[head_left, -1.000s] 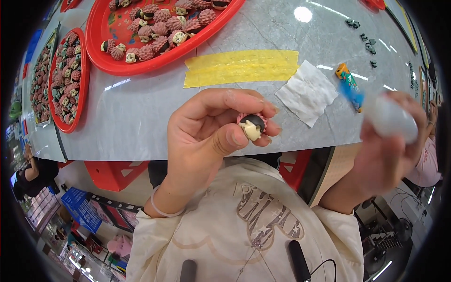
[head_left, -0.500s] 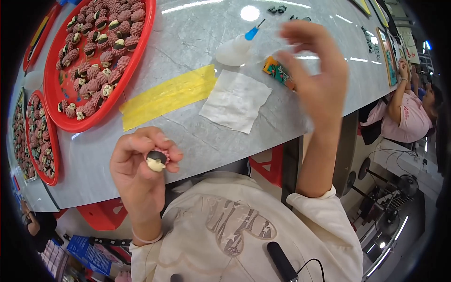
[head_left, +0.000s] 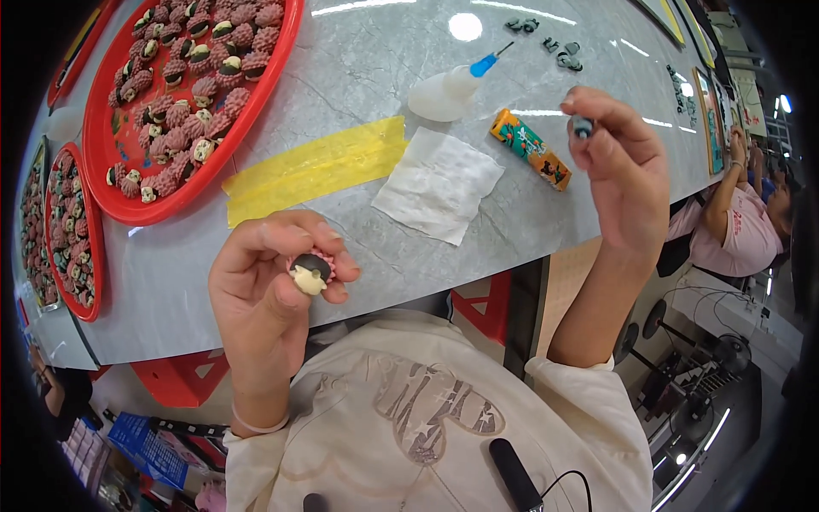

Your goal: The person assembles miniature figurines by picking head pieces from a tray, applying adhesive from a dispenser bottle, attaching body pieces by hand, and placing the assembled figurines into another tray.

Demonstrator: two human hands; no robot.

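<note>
My left hand [head_left: 266, 286] pinches a small figurine piece [head_left: 312, 274], pink and ruffled with a black and cream front, between thumb and fingers above the table's near edge. At the right, my right hand [head_left: 623, 158] is raised over the table with a tiny grey-green part [head_left: 582, 127] between thumb and fingertips. Close to that hand lies an orange and green patterned, lighter-shaped object [head_left: 531, 150]. A white squeeze bottle [head_left: 442, 96] with a blue needle tip lies beyond a white cloth square [head_left: 438, 184]. More small grey-green parts [head_left: 568, 60] are scattered at the far side.
A large red tray [head_left: 192, 183] at the left holds many similar pink figurine pieces. Beside it are a smaller red tray [head_left: 95, 290] and another filled tray. A yellow tape strip [head_left: 316, 171] runs along the grey table [head_left: 375, 264]. Another person [head_left: 740, 218] sits at far right.
My right hand has moved right and down, uncovering the lighter-shaped object, and the grey-green part now shows in its fingers. My left hand keeps its pinch on the figurine piece.
</note>
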